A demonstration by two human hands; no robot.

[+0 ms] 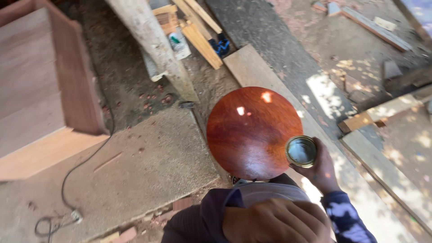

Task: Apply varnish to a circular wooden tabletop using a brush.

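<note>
Tin (301, 151) of clear liquid in right hand (321, 173).

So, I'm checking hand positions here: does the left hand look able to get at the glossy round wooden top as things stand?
Probably yes. The left hand rests low on the person's clothing, seemingly empty, just below the round top. Nothing lies between them; the right hand holds the open can off at the rim.

One round glossy red-brown wooden top (249, 131), one open tin (301, 151), two hands (320, 171), one big wooden box (45, 85), one black cable (81, 166), one pale log (150, 40).
</note>
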